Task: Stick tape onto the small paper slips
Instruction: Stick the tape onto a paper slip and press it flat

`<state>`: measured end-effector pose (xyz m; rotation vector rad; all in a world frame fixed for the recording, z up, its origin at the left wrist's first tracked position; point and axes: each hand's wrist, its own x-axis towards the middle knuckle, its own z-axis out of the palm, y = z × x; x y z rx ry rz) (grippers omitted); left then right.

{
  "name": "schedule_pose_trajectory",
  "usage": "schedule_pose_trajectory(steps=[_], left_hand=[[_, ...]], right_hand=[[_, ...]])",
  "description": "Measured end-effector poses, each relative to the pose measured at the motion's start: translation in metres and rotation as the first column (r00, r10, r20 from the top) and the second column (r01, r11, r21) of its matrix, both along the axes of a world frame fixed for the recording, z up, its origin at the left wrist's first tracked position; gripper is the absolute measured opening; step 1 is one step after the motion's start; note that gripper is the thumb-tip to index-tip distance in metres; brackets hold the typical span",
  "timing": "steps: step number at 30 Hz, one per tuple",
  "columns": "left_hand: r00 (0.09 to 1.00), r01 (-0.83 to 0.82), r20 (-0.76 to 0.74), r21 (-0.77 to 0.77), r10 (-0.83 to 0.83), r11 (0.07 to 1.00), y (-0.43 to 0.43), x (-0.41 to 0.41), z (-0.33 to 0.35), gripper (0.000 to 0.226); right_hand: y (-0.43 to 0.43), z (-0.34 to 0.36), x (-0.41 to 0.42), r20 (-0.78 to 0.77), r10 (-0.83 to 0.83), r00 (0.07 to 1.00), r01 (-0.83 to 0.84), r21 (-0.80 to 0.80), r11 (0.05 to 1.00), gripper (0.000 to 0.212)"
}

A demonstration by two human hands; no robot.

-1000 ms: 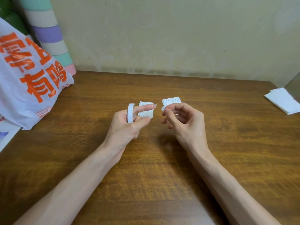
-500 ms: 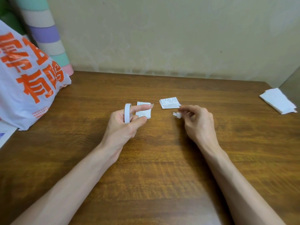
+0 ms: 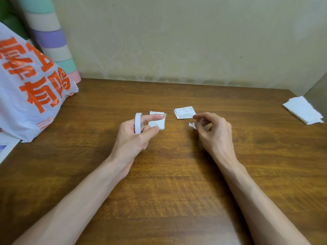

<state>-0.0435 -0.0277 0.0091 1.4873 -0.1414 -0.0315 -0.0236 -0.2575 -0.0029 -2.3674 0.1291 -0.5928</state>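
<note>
Wooden table (image 3: 177, 191) | bag (image 3: 31, 96) left, napkins (image 3: 302, 112) right | left hand (image 3: 131, 138) grips tape roll (image 3: 138, 123) | right hand (image 3: 215, 137) pinches scrap (image 3: 192, 125)

White plastic bag with orange lettering (image 3: 26, 89) well left of the fingers (image 3: 154, 117); pastel-striped roll (image 3: 51, 38) behind it; folded white tissues (image 3: 302, 112) well right.

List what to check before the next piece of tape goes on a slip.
1. Tape roll secure in left hand: ok.
2. Tape piece ready at the left index fingertip: ok, a clear flap shows there.
3. Left slip stack flat on the table: cannot tell, fingers hide part of it.
4. Right slip stack on the table, print up: ok.
5. White scrap free of the right hand: cannot tell, it sits right at the curled fingertips.
</note>
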Motion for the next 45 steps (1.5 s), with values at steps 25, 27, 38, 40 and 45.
schedule_pose_trajectory(steps=[25,27,38,40,45], left_hand=[[0.986,-0.155,0.058,0.021,0.154,0.988,0.012,0.014,-0.006,0.028],[0.985,-0.166,0.056,0.019,0.165,0.986,0.013,0.015,-0.006,0.028],[0.945,-0.293,0.200,0.169,0.259,0.941,0.014,0.018,-0.004,0.051],[0.946,-0.297,0.199,0.224,0.255,0.928,0.013,0.017,-0.003,0.050],[0.961,-0.254,0.184,0.293,0.206,0.922,0.013,0.014,-0.003,0.046]], right_hand=[[0.056,-0.002,0.041,-0.187,0.278,0.942,-0.323,-0.286,0.902,0.040],[0.056,-0.004,0.043,-0.265,0.244,0.933,-0.329,-0.357,0.874,0.044],[0.055,0.001,0.024,-0.045,0.417,0.908,-0.400,0.207,0.893,0.028],[0.052,0.007,0.015,-0.066,0.511,0.857,-0.452,0.377,0.808,0.034],[0.047,0.014,0.000,-0.080,0.507,0.858,-0.404,0.504,0.763,0.041]])
